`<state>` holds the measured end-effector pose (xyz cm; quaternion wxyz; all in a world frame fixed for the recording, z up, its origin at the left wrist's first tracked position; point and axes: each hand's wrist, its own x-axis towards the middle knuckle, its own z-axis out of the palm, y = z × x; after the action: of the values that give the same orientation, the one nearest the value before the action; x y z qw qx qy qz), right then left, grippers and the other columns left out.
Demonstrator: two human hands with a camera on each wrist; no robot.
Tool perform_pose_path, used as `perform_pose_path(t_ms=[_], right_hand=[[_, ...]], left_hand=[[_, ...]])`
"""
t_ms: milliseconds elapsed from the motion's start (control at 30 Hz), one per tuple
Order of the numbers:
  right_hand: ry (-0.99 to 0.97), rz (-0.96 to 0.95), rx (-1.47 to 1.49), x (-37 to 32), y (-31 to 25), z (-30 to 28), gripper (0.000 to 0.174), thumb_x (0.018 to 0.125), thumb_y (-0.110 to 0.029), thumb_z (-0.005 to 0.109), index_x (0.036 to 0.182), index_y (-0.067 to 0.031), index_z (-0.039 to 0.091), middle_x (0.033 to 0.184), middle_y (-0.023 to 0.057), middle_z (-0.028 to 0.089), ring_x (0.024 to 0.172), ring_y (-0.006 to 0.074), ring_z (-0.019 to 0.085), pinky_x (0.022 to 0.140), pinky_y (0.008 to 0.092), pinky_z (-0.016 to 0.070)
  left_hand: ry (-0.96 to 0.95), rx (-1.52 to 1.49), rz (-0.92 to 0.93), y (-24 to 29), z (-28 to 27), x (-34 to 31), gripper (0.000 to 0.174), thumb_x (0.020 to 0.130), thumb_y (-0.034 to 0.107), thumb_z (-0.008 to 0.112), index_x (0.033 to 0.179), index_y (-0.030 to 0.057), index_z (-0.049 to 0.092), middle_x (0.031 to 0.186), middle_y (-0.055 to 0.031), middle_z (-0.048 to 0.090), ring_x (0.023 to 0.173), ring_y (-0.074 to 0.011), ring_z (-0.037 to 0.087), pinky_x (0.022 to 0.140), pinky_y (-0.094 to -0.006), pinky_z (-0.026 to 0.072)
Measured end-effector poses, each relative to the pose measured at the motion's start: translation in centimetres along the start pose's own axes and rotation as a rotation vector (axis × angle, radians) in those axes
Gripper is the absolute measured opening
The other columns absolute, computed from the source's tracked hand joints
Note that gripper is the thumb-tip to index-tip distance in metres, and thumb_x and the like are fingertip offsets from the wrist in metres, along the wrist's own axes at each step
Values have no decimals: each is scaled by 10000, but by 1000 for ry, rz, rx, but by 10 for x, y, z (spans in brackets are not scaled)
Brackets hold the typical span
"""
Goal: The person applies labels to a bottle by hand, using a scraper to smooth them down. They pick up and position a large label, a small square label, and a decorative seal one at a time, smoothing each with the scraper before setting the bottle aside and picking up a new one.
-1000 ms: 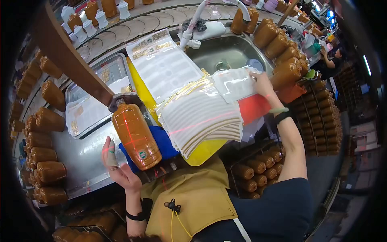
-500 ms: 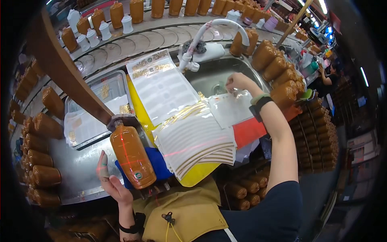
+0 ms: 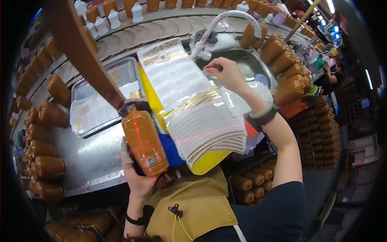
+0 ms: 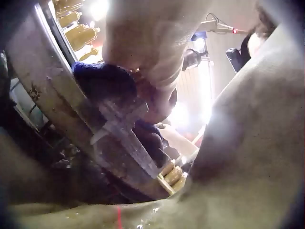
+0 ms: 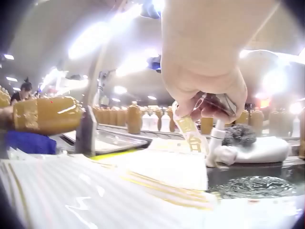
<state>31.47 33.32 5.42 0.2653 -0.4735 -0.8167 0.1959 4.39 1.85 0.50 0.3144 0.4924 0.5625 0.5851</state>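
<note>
A glossy brown bottle (image 3: 144, 142) lies tilted, its neck in a dark holder (image 3: 131, 106) and its body over a blue cloth (image 3: 171, 150). My left hand (image 3: 138, 177) is at its base, fingers straight along the left side. In the right wrist view that hand (image 5: 5, 117) overlaps the bottle's base end. My right hand (image 3: 230, 76) is raised over the sink's near left edge, thumb and fingers pinching a small decal (image 5: 189, 134) with gold characters. Below it lie a fanned stack of decal sheets (image 3: 209, 129) and a clear-covered sheet (image 3: 242, 101).
Behind my right hand are the sink (image 3: 252, 66) and white faucet (image 3: 199, 48). A brown post (image 3: 86, 60) slants down to the holder. Brown bottles (image 3: 288, 80) crowd both sides, and a metal tray (image 3: 131, 66) stands at left. A person (image 3: 333, 76) works far right.
My right hand has moved from the sheet at the right, left over the sink edge, with a decal between its fingers. My left hand has come in from beside the bottle to its base.
</note>
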Motion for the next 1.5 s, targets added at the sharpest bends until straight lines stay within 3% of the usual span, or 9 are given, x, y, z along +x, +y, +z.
perform_pose_path(t_ms=[67,167,233,433,533,633,867,1000,1500], right_hand=[[-2,-79,53,-19,-39,15,133,889,-121,777,984,-32,748,872,86,688,743,140,594,681,278,472],[-53,-166,286,-46,-86,33,115,915,-91,741,985,-4,713,861,50,686,713,109,543,668,264,446],[-152,-132,294,-64,-122,43,106,917,-77,730,990,-2,719,874,72,707,720,126,601,674,268,476],[-346,-78,468,-77,-190,34,87,940,-26,693,1018,10,678,892,22,686,756,79,559,694,238,453],[-524,21,815,-76,-206,37,132,981,-70,674,1062,33,667,965,50,678,887,90,625,856,250,516],[-543,164,745,-73,-210,65,194,950,-116,686,1065,40,693,901,65,721,821,97,633,740,289,525],[-346,-80,445,-65,-198,85,206,933,-129,688,1046,42,677,885,156,710,762,210,674,729,336,545],[-341,-42,491,-66,-199,89,191,928,-128,696,1036,30,686,887,140,713,782,190,681,732,338,545],[-209,18,603,-68,-192,107,131,903,-95,720,990,1,704,852,59,698,728,116,604,679,266,500]], left_hand=[[2,-39,-107,-23,-8,-3,851,652,112,943,1382,15,515,1252,-114,598,1100,-219,619,954,-333,505],[49,197,11,-13,-11,-3,766,651,134,949,1298,5,559,1238,-135,608,1104,-251,620,972,-343,490],[-29,261,37,-5,-17,-3,1060,708,129,935,1553,-41,317,1354,-146,615,1220,-207,618,1022,-344,507],[-75,215,16,-4,-23,6,1032,728,174,922,1545,-49,332,1355,-158,623,1212,-205,630,1024,-338,501],[-139,244,75,-9,-25,5,1003,728,100,877,1562,-14,332,1409,-196,556,1273,-324,586,1066,-404,467],[-121,295,42,-9,-24,0,1092,719,117,894,1603,5,264,1490,-215,492,1359,-353,525,1121,-411,427],[-113,-225,-100,7,-30,21,1090,798,154,878,1597,-62,169,1543,-233,402,1419,-273,446,1186,-412,356],[-44,-361,-330,23,-19,38,898,913,-42,684,1615,-14,125,1595,-184,340,1432,-254,425,1174,-409,384],[-62,-463,-293,11,-18,38,839,926,-58,665,1603,-9,172,1543,-156,418,1415,-235,441,1164,-400,389]])
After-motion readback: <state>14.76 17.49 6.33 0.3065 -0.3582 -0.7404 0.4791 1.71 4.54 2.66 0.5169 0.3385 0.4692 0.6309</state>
